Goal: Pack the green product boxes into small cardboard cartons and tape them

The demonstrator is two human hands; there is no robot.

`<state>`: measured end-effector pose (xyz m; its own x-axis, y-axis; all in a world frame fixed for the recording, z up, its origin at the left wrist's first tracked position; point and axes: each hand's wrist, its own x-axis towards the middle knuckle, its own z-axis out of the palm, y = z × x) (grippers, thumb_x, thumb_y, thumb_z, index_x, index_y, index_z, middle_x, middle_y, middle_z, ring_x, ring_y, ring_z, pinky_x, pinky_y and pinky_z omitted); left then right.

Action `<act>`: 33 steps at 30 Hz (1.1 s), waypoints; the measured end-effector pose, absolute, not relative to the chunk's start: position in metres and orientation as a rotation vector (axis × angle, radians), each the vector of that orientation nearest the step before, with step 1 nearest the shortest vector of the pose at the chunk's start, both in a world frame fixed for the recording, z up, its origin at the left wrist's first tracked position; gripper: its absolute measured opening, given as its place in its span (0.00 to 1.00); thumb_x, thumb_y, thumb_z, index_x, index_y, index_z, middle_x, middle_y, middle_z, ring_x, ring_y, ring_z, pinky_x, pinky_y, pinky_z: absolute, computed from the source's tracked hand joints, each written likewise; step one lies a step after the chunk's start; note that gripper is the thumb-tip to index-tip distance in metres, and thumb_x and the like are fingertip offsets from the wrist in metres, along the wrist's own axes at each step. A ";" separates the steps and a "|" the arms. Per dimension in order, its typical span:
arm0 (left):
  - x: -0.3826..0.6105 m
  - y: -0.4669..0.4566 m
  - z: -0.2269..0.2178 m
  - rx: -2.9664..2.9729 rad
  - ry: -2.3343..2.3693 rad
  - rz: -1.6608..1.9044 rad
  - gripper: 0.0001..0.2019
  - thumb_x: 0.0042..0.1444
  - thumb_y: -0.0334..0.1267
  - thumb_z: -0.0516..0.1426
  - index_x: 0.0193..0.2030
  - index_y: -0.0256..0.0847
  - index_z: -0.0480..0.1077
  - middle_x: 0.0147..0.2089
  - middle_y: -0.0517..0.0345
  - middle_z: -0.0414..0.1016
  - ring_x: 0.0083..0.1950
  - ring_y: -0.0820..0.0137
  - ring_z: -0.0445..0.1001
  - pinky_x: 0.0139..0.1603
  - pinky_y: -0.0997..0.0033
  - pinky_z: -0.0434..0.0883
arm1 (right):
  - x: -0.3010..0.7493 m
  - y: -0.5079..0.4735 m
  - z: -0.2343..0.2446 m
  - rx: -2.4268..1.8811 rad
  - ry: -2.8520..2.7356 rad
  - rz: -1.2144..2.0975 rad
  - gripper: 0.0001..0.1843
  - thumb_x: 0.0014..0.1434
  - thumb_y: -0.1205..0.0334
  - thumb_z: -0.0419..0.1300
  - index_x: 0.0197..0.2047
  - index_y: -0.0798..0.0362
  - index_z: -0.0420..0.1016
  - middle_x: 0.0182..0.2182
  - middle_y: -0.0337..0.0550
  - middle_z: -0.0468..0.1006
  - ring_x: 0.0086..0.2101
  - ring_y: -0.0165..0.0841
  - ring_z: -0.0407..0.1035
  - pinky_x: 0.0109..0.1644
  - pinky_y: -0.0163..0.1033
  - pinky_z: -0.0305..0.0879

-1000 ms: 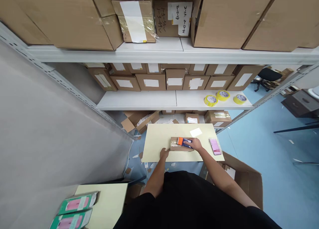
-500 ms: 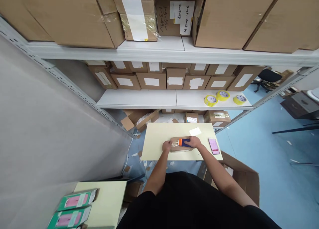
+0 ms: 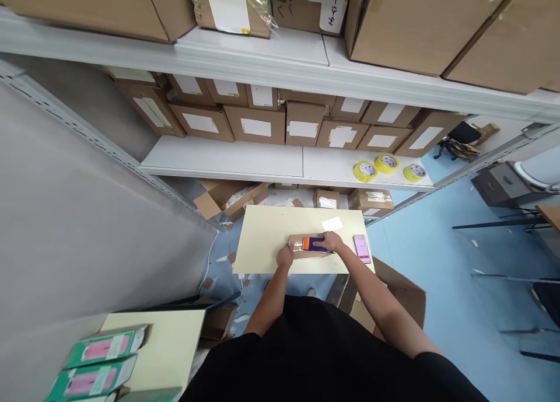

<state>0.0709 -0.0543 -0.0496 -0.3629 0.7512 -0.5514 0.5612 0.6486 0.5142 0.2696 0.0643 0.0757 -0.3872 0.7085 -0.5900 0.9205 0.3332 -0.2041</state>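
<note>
A small cardboard box [image 3: 301, 254] with shiny tape on top lies on the pale yellow table [image 3: 262, 233]. My left hand [image 3: 285, 254] is closed on the box's left end, fingers at its top edge. My right hand [image 3: 332, 241] grips a flat dark-blue and orange hand tool [image 3: 315, 244] over the box; its exact kind is not clear. The tool's orange end points left, towards my left hand. A white slip of paper [image 3: 332, 223] lies just behind my right hand. To the right rests a phone with a pink screen [image 3: 361, 248].
Shelving [image 3: 227, 157] with labelled cartons [image 3: 262, 125] rises behind the table. Yellow tape rolls [image 3: 387, 163] sit on the middle shelf. An open carton [image 3: 402, 291] stands at the table's right, and green packages [image 3: 100, 346] lie on a side table [image 3: 175, 343] at lower left.
The camera view has shifted and tilted. The box now sits at a slight angle, and the tool lies a little lower at its right end. Both hands keep their hold.
</note>
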 end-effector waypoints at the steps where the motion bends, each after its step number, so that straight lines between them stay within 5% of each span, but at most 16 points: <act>1: 0.071 -0.054 -0.050 1.013 2.072 0.297 0.33 0.76 0.56 0.38 0.60 0.38 0.77 0.53 0.38 0.83 0.57 0.54 0.81 0.53 0.62 0.72 | 0.272 0.068 0.076 1.417 2.209 -0.721 0.32 0.62 0.31 0.62 0.50 0.50 0.86 0.46 0.50 0.87 0.44 0.40 0.79 0.40 0.35 0.65; 17: 0.051 -0.051 -0.046 1.152 2.017 0.207 0.35 0.75 0.58 0.38 0.59 0.38 0.79 0.54 0.37 0.83 0.59 0.51 0.80 0.56 0.59 0.72 | 0.392 0.109 0.088 1.576 2.046 -0.500 0.26 0.61 0.38 0.67 0.48 0.53 0.84 0.47 0.54 0.84 0.45 0.42 0.77 0.38 0.37 0.61; 24: -0.007 -0.073 -0.056 1.002 1.966 0.441 0.27 0.76 0.51 0.44 0.58 0.40 0.80 0.61 0.45 0.81 0.65 0.57 0.77 0.63 0.67 0.69 | 0.330 0.085 0.100 1.516 2.273 -0.597 0.29 0.62 0.31 0.63 0.41 0.51 0.84 0.40 0.48 0.86 0.41 0.40 0.77 0.37 0.36 0.58; 29: -0.034 -0.077 -0.042 0.806 2.116 0.485 0.23 0.74 0.44 0.49 0.61 0.31 0.76 0.60 0.37 0.80 0.62 0.52 0.78 0.60 0.60 0.71 | 0.239 0.064 0.108 1.427 2.399 -0.684 0.30 0.62 0.29 0.61 0.40 0.49 0.84 0.39 0.47 0.86 0.41 0.39 0.78 0.36 0.36 0.59; 33: -0.041 -0.077 -0.023 0.853 2.082 0.622 0.26 0.75 0.52 0.45 0.58 0.41 0.80 0.59 0.47 0.83 0.60 0.58 0.79 0.58 0.67 0.72 | 0.171 0.040 0.114 1.449 2.390 -0.654 0.32 0.63 0.28 0.58 0.43 0.49 0.85 0.42 0.51 0.87 0.44 0.42 0.80 0.39 0.37 0.64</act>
<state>-0.0410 -0.0767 -0.0228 -0.4657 0.7437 -0.4796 0.3591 0.6541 0.6657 0.1708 0.0403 0.1138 -0.4633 0.7640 -0.4489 0.8862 0.3980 -0.2372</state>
